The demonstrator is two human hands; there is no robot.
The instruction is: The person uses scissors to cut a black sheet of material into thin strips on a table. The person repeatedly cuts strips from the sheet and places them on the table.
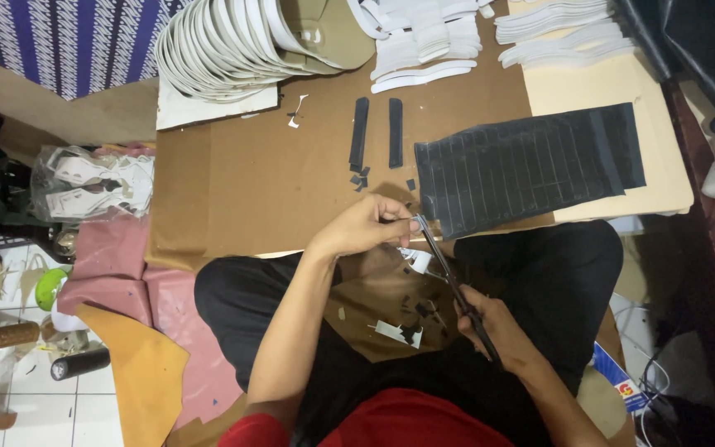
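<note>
Right hand scissors cut left hand's strip

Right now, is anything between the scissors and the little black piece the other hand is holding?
Nothing visible. The scissors in the right hand already reach the small black piece pinched by the left hand.

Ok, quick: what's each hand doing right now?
Left hand: closed, pinching a small dark piece at the scissor tips.
Right hand: closed on the scissors, its blades pointing up toward the left hand.
</note>
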